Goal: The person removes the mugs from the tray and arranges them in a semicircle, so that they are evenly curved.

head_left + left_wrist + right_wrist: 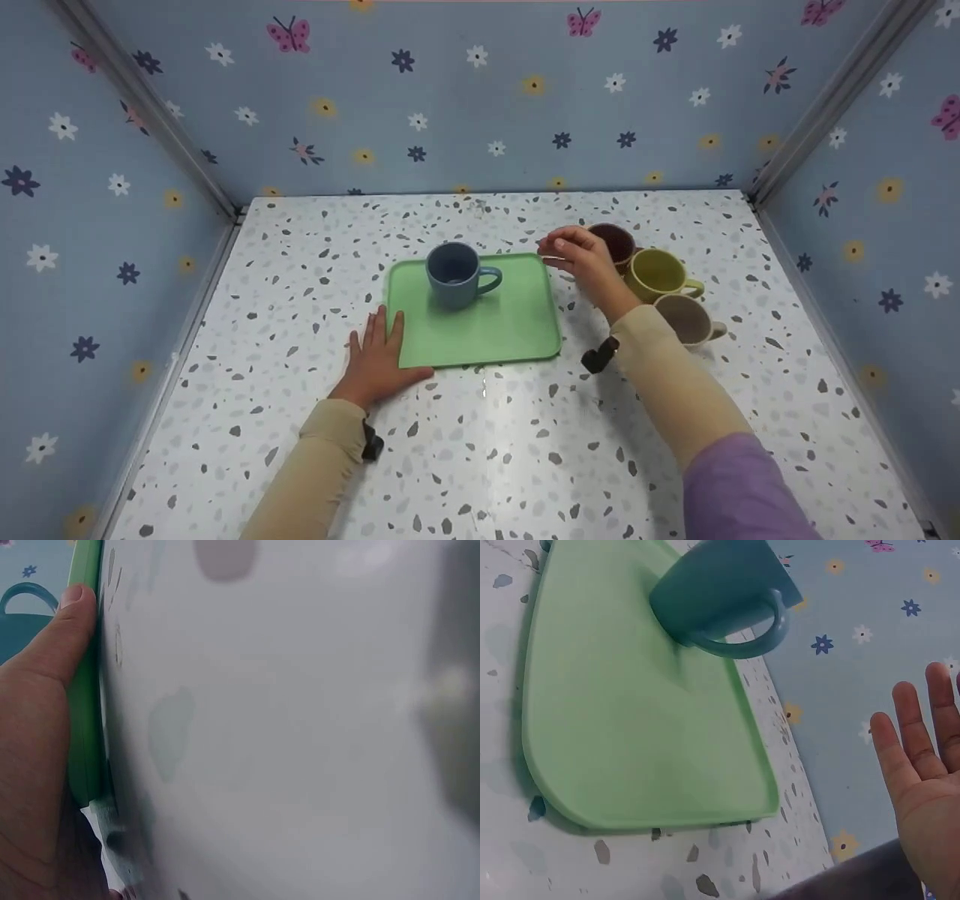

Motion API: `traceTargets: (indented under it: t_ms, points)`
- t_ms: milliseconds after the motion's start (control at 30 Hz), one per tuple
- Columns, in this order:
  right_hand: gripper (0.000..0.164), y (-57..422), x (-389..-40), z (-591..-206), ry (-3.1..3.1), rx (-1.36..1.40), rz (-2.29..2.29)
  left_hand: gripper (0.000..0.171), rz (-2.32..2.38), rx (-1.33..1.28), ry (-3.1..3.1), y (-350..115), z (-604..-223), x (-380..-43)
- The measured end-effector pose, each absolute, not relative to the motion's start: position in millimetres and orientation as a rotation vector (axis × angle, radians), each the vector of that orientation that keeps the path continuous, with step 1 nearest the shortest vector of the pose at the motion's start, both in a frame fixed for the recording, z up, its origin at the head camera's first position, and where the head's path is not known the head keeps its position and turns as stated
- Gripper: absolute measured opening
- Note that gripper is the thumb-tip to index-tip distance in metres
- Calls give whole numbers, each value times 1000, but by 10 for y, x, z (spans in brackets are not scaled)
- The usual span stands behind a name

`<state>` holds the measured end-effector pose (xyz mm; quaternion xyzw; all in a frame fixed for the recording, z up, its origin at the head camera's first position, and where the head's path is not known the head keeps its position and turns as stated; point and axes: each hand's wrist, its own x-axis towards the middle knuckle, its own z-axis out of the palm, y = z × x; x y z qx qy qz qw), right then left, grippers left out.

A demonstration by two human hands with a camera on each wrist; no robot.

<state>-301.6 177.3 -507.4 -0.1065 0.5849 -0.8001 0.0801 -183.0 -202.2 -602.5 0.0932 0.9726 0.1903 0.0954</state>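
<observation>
A green tray lies on the speckled table, and a blue mug stands upright on its back left part, handle to the right. My left hand rests at the tray's front left corner, fingers spread along the left edge and thumb on the front edge. In the left wrist view the thumb touches the tray's rim. My right hand is raised near the back right corner, holding nothing. The right wrist view shows its fingers fairly straight, apart from the tray and the mug.
Right of the tray, a dark brown mug, a yellow-green mug and a beige mug stand close together, partly behind the right arm. Flowered blue panels wall the table at the back and both sides.
</observation>
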Motion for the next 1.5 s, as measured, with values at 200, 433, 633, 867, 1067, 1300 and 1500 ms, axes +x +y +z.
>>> traceTargets:
  t_ms: [200,433,633,867,1067,1300,1500]
  points:
    - [9,1527,-3028,-5205,1779,-264,-2378,122,587,259,2890,-2034,-6000,-1800]
    - [16,1275,-2993,-5342,1789,-219,-2394,122,594,256,2888,-2040,-6002,-1783]
    - [28,1125,-2969,-5444,1864,-195,-2303,121,599,263,2890,-2031,-5992,-1788]
    - [34,970,-2937,-5512,1953,-206,-2205,123,587,268,2888,-2035,-5995,-1811]
    - [34,838,-2905,-5545,2001,-180,-2171,123,588,272,2888,-2025,-6011,-1817]
    - [31,727,-2938,-5595,2071,-107,-2133,123,585,267,2890,-2020,-6006,-1819]
    - [29,697,-2939,-5602,2090,-39,-2108,123,601,275,2895,-2004,-6013,-1833]
